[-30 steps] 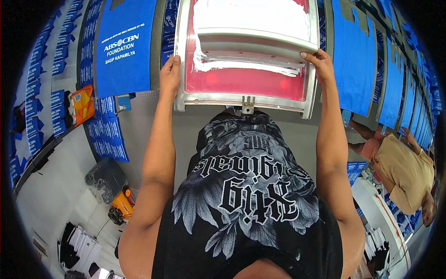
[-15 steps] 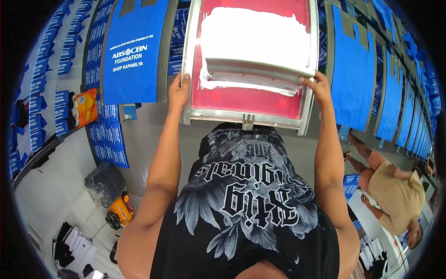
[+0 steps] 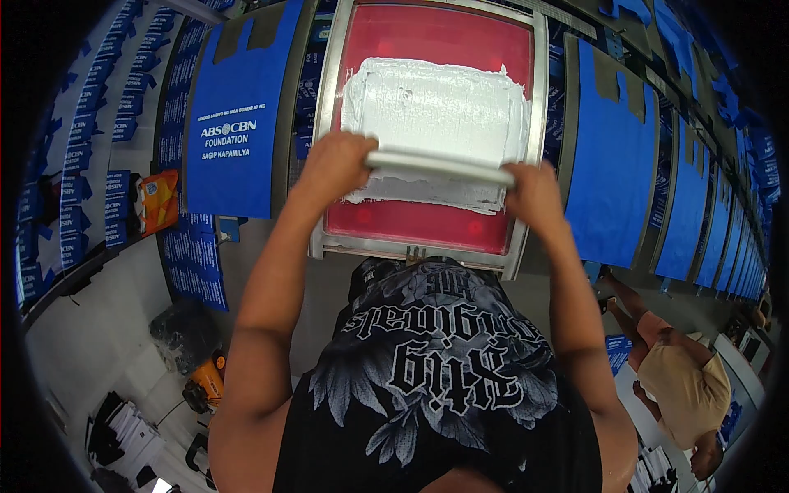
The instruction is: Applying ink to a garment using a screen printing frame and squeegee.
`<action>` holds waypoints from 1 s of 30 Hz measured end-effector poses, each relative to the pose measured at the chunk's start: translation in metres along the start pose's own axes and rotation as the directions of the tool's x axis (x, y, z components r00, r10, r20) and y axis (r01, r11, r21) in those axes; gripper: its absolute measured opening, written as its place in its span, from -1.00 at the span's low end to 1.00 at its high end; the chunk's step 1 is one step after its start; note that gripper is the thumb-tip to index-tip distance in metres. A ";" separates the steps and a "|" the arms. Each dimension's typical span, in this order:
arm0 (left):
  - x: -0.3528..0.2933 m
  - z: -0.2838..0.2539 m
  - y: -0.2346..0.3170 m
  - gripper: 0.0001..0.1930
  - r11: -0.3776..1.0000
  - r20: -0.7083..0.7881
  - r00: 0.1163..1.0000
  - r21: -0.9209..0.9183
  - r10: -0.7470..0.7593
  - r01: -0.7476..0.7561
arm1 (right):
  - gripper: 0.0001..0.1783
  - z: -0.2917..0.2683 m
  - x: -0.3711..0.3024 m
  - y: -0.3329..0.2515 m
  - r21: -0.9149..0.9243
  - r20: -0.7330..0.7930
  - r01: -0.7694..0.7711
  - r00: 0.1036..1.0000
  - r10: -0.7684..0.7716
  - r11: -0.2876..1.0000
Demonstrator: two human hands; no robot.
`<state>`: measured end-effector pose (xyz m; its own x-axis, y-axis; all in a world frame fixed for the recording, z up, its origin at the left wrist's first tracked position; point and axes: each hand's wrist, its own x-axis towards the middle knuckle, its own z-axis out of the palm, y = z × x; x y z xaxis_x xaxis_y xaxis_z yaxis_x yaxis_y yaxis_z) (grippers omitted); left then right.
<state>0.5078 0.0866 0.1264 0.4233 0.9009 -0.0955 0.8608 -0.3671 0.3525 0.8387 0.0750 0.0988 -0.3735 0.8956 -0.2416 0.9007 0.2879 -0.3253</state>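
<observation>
A screen printing frame (image 3: pixel 536 90) with silver rails and a red mesh (image 3: pixel 436 33) lies in front of me. White ink (image 3: pixel 444 107) covers the mesh's middle in a thick rectangular patch. Across this patch stretches a squeegee (image 3: pixel 440 165), a long pale bar. My left hand (image 3: pixel 335 168), a little blurred, is closed round the bar's left end. Its right end is gripped by my right hand (image 3: pixel 536 197). The squeegee's lower edge is hard to make out. Whatever lies under the mesh is hidden.
Left of the frame lies a printed blue bag panel (image 3: pixel 234 123) on a grey board. More blue panels (image 3: pixel 612 156) run in a row to the right. A person in a tan shirt (image 3: pixel 686 382) is at lower right. An orange machine (image 3: pixel 205 382) stands at lower left.
My left hand has left the frame's side rail and taken the squeegee's left end. My right hand keeps the other end. The frame appears slightly lower and further left.
</observation>
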 end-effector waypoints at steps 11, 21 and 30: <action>-0.030 0.050 -0.014 -0.61 0.999 -0.100 0.995 -0.025 -0.029 0.027 | -0.48 0.031 0.000 -0.010 -0.133 -0.175 0.077 0.979 -0.100 0.988; 0.014 0.054 -0.028 -0.70 0.976 -0.113 0.970 -0.077 -0.214 0.206 | -0.62 0.022 0.042 0.000 -0.171 -0.158 -0.028 0.987 0.001 0.985; -0.030 0.042 -0.015 -0.68 0.994 -0.132 0.987 -0.082 -0.088 0.078 | -0.55 0.004 -0.002 -0.019 -0.177 -0.001 -0.007 1.000 0.006 0.984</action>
<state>0.4940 0.0551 0.0846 0.3049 0.9524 -0.0023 0.8650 -0.2760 0.4190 0.8215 0.0660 0.1020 -0.3675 0.8977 -0.2431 0.9282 0.3374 -0.1570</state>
